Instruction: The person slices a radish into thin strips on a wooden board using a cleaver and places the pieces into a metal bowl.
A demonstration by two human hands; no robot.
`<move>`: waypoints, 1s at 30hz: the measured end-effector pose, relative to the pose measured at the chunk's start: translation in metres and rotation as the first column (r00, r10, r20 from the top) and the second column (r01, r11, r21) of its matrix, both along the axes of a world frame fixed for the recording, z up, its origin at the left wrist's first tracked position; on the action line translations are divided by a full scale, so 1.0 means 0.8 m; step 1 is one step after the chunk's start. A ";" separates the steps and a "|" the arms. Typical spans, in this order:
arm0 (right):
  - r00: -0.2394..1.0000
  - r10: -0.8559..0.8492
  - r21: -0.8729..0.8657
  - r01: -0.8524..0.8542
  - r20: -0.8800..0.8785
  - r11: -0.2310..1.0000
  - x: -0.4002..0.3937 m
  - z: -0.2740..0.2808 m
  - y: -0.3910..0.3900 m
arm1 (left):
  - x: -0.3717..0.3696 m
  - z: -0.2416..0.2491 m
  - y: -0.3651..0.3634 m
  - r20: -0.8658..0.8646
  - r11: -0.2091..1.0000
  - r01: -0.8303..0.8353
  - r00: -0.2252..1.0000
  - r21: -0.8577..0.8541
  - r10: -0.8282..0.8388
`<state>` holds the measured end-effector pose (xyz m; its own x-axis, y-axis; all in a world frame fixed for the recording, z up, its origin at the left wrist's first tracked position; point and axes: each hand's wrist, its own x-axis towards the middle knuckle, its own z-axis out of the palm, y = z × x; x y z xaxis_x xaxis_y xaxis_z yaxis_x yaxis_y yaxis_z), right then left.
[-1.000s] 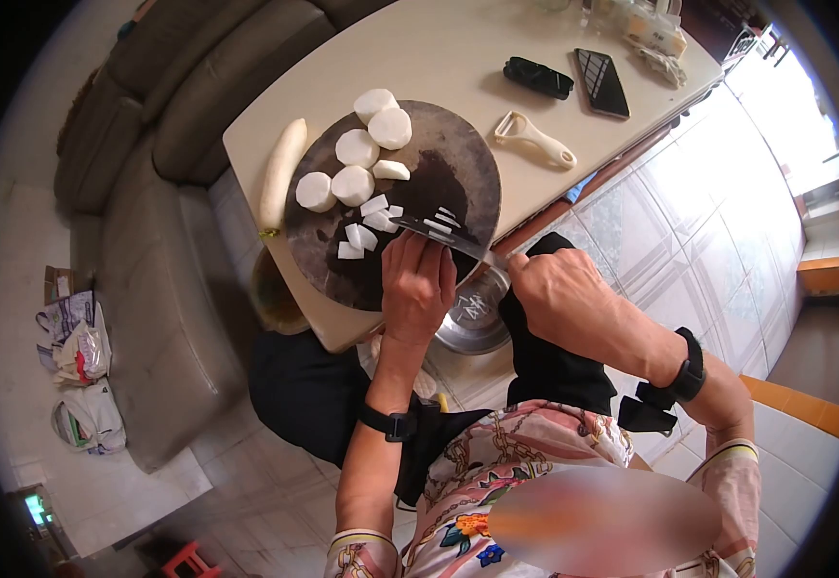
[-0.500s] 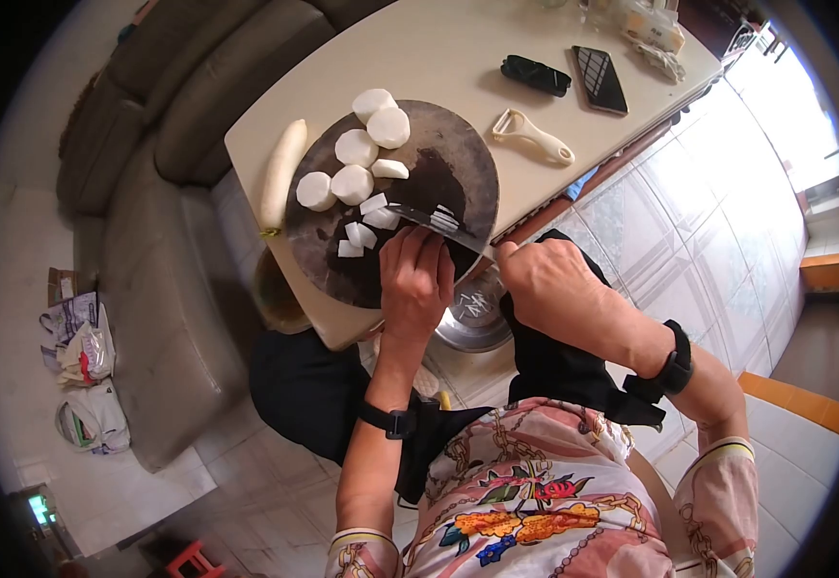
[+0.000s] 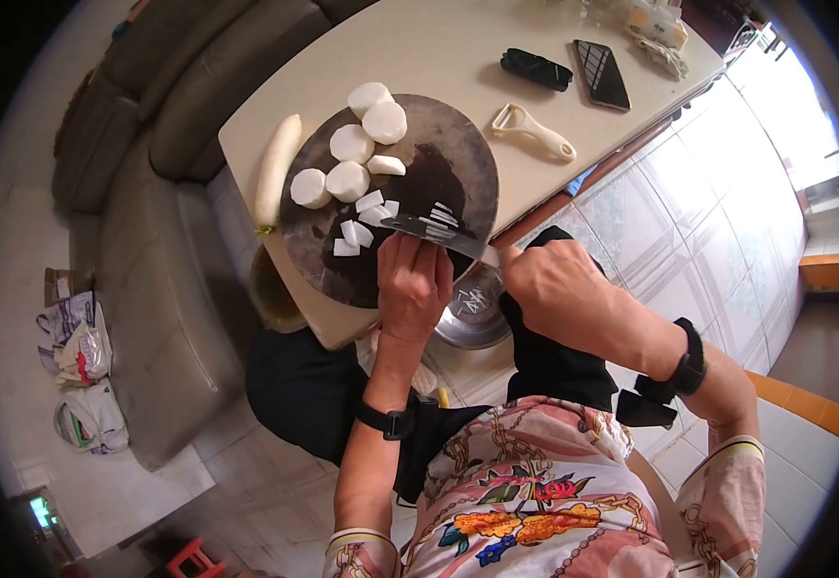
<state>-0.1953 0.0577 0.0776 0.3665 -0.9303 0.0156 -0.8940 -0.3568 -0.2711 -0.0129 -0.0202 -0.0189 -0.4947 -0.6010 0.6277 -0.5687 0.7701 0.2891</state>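
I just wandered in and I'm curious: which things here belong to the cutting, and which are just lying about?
For the cutting: knife, in the right hand; round board; white vegetable pieces; long white vegetable; metal bowl with white strips; probably the peeler.

Apparently just lying about: phone; small black item; bags.

No readable text or labels

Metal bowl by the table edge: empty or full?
Neither, from what shows: the metal bowl has a few white strips inside, with bare bottom around them. Part is hidden.
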 end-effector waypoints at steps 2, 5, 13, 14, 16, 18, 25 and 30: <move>1.000 -0.002 -0.035 0.002 0.005 0.999 0.006 -0.006 -0.005 | 0.001 -0.001 0.000 0.004 1.000 -0.004 1.000 -0.016 0.004; 1.000 -0.018 -0.029 0.019 0.016 0.999 0.010 -0.009 -0.006 | 0.002 0.001 0.003 0.011 1.000 -0.013 1.000 0.006 0.012; 0.988 -0.113 -0.004 0.114 0.101 0.993 -0.002 -0.007 0.006 | 0.001 -0.001 0.001 -0.015 1.000 -0.011 1.000 0.003 0.011; 0.988 -0.113 -0.002 0.113 0.101 0.994 -0.003 -0.003 0.007 | 0.001 -0.002 0.001 -0.013 1.000 -0.010 1.000 -0.008 0.009; 0.994 -0.058 0.026 0.056 0.089 0.998 -0.005 0.004 0.008 | 0.002 -0.002 0.001 -0.004 1.000 -0.009 1.000 -0.012 0.009; 0.997 -0.046 0.016 0.045 0.069 0.999 -0.008 0.004 0.007 | 0.002 -0.001 0.001 0.007 1.000 -0.008 1.000 -0.014 0.008; 0.995 0.001 -0.033 0.002 0.097 0.999 -0.001 -0.011 -0.010 | 0.001 0.001 0.001 0.012 1.000 -0.015 1.000 0.004 0.015; 0.994 -0.031 -0.045 0.036 0.106 0.998 0.000 -0.019 -0.010 | 0.002 -0.001 0.002 0.001 0.999 -0.025 1.000 0.020 0.025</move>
